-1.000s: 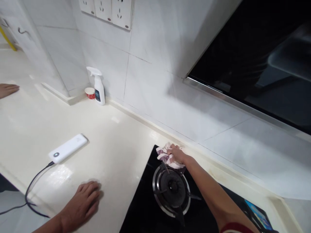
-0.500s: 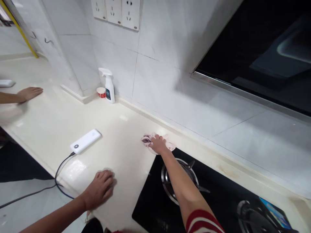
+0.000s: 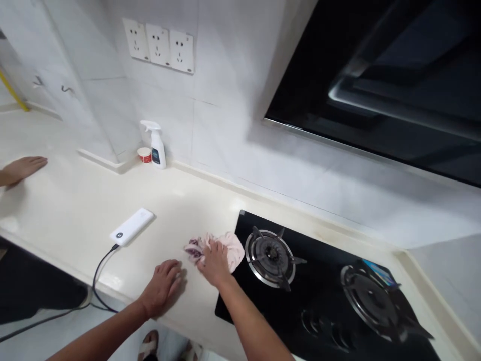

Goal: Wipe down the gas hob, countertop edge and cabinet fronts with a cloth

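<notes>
My right hand (image 3: pixel 216 263) presses on a crumpled pale pink cloth (image 3: pixel 235 250), fingers curled over it. A dark purple patch of the cloth sticks out on the left. The cloth lies on the counter and reaches the left edge of the black gas stove (image 3: pixel 240 296). My left hand (image 3: pixel 161 288) rests on the pale counter (image 3: pixel 173 210) near its front edge, fingers loosely bent and holding nothing. Beyond it lies a white power bank (image 3: pixel 132 226) with a black cable (image 3: pixel 98 273) plugged into its near end.
A white spray bottle (image 3: pixel 158 150) and a small red-and-white tub (image 3: pixel 144 155) stand by the wall corner. Another person's hand (image 3: pixel 24 169) rests on the counter at far left. The black range hood (image 3: pixel 376 100) overhangs the stove, which has two burners.
My right hand has drawn the cloth from the stove's back left corner toward me and a little left. My left hand stays on the counter. The view has shifted, showing more of the stove.
</notes>
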Motion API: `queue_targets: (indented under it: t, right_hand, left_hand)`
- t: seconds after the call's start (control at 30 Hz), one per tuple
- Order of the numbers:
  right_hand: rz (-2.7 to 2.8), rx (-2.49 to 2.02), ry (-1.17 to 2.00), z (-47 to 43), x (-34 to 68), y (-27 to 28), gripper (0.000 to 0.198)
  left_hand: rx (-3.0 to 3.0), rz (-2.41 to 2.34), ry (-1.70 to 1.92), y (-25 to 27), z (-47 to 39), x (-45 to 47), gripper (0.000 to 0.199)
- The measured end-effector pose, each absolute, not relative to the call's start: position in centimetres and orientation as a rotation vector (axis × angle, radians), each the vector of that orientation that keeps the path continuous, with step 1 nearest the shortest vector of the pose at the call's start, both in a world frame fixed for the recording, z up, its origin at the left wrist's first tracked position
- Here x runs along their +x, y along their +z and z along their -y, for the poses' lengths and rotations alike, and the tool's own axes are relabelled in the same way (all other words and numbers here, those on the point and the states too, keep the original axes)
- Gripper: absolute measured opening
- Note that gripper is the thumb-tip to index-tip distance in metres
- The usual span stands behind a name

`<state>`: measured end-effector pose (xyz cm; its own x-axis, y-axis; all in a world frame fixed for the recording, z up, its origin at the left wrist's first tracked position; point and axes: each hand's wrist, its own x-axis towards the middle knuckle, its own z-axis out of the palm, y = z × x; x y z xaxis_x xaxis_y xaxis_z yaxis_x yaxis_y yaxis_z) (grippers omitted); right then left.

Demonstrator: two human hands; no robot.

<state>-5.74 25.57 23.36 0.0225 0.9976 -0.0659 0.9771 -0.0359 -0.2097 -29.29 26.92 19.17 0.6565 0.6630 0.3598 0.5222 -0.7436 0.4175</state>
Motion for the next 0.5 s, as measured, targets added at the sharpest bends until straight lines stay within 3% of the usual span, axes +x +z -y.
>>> queue_targets:
  t: [0.5]
  right_hand:
    - [1.373, -2.002, 0.291, -8.9, -16.1, 20.3, 0.021]
  left_hand:
    - [2.406, -0.841, 0.960, 18.6, -28.1, -29.2, 0.022]
